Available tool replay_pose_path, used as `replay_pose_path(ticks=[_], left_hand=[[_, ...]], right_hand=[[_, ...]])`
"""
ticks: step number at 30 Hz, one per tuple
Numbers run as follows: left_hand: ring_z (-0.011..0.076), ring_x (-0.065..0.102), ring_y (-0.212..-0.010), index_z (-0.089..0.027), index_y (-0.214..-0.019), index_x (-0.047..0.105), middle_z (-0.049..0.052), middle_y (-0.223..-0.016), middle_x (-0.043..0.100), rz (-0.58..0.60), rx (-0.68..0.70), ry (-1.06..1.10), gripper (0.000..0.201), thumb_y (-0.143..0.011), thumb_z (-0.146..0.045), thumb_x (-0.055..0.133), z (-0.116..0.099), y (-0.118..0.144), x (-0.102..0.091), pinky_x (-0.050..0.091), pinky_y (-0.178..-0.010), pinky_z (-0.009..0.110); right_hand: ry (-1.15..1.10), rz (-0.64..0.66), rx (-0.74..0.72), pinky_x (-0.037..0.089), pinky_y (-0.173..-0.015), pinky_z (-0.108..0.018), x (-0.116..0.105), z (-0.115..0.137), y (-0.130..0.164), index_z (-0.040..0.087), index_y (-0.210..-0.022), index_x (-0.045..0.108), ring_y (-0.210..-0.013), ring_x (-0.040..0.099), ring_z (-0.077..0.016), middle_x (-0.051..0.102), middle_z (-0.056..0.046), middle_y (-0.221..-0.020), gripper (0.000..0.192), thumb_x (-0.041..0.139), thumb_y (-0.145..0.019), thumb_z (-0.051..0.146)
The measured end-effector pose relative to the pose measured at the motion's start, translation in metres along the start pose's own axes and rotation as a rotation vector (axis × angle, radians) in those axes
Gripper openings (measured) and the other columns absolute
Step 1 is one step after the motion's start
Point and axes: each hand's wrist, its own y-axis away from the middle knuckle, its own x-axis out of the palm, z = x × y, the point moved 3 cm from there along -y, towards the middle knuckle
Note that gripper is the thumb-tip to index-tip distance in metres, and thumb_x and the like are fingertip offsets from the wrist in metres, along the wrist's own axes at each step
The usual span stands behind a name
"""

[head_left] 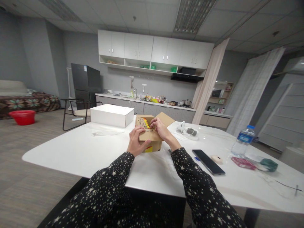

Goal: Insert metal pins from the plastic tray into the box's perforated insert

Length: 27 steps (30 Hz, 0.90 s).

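A small brown cardboard box (150,136) sits on the white worktop (71,152), near its middle and straight in front of the person. Its top flaps are partly up: the far flap tilts back and to the right, while the near flap is folded over the opening. A strip of red and yellow print shows inside the top, and a yellow label shows low on the front face. The card looks thin and plain, with soft, slightly worn edges.

The left hand (136,142) rests against the box's near left side, fingers curled around the corner and pressing on the near flap, which seems to steady the box on the smooth surface. The right hand (159,127) sits on top, its fingers pinched together at the edge of the near flap by the printed strip; what exactly they pinch is too small to tell. Both sleeves are dark with white stars.

Behind the box lies a larger white box (112,115), closed. To the right, apart from the hands, are a clear plastic wrapper with something dark in it (187,131), a dark phone (208,161) lying flat, a small pale round object (217,159), a pink packet (243,162), a green object (269,164) and an upright water bottle (243,140). A kitchen counter runs along the far wall.
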Motion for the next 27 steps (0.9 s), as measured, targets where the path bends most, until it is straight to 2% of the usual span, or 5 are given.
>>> replay_pose_path(ticks=[27], left_hand=[[0.0310,0.055,-0.127,-0.022,-0.118,0.055,0.013,-0.124,0.061,0.016,-0.037,0.003,0.044,-0.085,-0.050,0.066,0.0018,0.0004,0.0007,0.041,-0.111,0.053]], right_hand=[[-0.024,-0.015,0.005,0.045,-0.072,-0.031,-0.0008,-0.0008,-0.0015,0.025,-0.082,0.056,-0.076,0.052,-0.0199,0.063,-0.001,-0.079,0.013,0.044,-0.076,0.027]])
